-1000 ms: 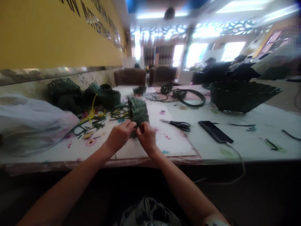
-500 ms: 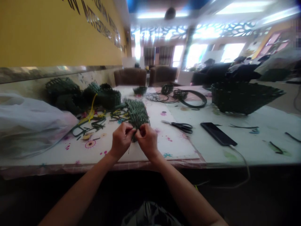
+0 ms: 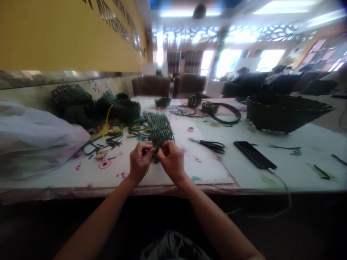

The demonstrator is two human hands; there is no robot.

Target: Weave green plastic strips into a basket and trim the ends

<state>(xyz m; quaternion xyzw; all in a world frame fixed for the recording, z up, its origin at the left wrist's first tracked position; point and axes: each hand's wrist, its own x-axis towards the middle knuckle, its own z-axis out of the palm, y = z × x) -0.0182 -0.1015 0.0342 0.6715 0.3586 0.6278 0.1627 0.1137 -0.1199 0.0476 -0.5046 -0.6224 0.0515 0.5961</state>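
Both left hand (image 3: 141,159) and right hand (image 3: 171,159) pinch green basketwork (image 3: 160,128) at its near edge, seemingly unfinished; far weave looks done.

A black rectangular phone (image 3: 255,154) with a thin pale cable (image 3: 288,191) plugged in lies on the white, flower-printed surface (image 3: 211,169); a whitish plastic bag (image 3: 40,135) sits at the left, two brown chairs (image 3: 151,86) beyond.

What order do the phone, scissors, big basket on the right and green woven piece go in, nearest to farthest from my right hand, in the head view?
From the right hand:
1. Woven piece, held at its near end.
2. Scissors, on the right.
3. Phone, farther right, beyond the scissors.
4. Big basket, far right and farther back.
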